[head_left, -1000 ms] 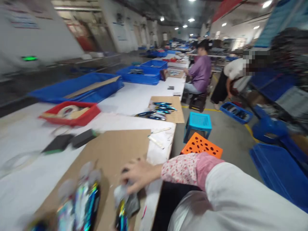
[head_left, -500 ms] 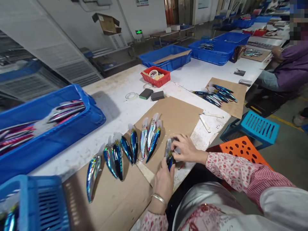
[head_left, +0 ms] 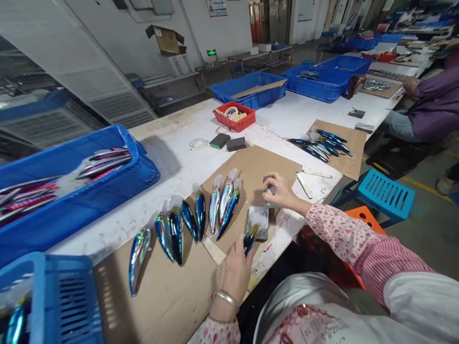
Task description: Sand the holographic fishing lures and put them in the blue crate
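Observation:
My left hand (head_left: pixel 233 270) is closed around a blue-black fishing lure (head_left: pixel 250 237) with a yellowish head. The lure's clear lip end lies over a grey block (head_left: pixel 263 233) at the cardboard's edge. My right hand (head_left: pixel 278 192) is raised beyond that block, fingers curled on a small grey piece (head_left: pixel 270 190), mostly hidden by the fingers. To the left, several shiny fishing lures (head_left: pixel 175 235) lie in a row on the brown cardboard (head_left: pixel 161 296), their clear lips pointing away from me.
A blue crate (head_left: pixel 143 167) of pink lures stands left, with a blue basket (head_left: pixel 71 296) nearer. Dark sponge blocks (head_left: pixel 236 144), a red bin (head_left: pixel 236 125) and a tape roll (head_left: pixel 198 143) lie beyond. A utility knife (head_left: pixel 304 185) is right. A co-worker (head_left: pixel 430 105) sits farther off.
My right hand has moved off the lure, away and to the right, carrying the small grey piece. My left hand has shifted slightly left and toward me with the lure, uncovering the grey block.

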`<action>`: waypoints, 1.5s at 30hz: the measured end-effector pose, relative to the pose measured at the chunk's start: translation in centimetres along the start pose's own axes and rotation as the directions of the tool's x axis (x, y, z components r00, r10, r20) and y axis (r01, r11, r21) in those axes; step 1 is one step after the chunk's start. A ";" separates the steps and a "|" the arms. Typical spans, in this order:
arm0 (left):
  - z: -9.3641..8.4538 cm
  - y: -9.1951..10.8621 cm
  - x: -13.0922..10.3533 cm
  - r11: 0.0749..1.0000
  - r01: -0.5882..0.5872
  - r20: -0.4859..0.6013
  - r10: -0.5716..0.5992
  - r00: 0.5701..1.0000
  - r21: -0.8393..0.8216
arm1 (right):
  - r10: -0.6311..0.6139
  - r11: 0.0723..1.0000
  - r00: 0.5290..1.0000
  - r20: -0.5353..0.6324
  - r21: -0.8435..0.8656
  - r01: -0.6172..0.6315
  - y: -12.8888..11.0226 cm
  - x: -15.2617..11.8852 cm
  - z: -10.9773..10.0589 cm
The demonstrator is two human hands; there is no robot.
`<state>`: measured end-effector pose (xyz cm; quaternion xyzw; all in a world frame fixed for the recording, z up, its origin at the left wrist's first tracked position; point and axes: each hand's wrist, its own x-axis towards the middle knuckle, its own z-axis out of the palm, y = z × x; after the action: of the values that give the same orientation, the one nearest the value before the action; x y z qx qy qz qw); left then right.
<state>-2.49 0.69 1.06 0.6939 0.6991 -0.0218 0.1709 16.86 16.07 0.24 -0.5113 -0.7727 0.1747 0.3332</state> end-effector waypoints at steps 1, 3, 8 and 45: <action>-0.2 -0.3 0.1 1.000 0.005 0.002 -0.005 1.000 0.018 | -0.055 0.998 0.998 0.009 0.042 0.055 0.1 0.3 -0.1; -0.4 -0.7 0.3 0.999 -0.006 0.015 0.006 1.000 0.052 | -0.148 0.987 0.987 0.070 0.077 0.142 0.0 0.5 0.2; 0.3 -1.4 1.4 0.989 -0.085 0.081 0.076 0.994 0.118 | -0.188 0.982 0.953 0.240 0.031 0.186 -1.8 0.0 2.5; 0.1 -1.9 1.5 0.986 -0.112 0.127 0.096 0.987 0.125 | -0.275 0.958 0.916 0.293 0.007 0.285 -3.6 -0.7 3.3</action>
<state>-4.33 2.07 0.18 0.7368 0.6473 -0.1005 0.1674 12.31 14.16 -0.11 -0.3702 -0.8814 0.1846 0.2282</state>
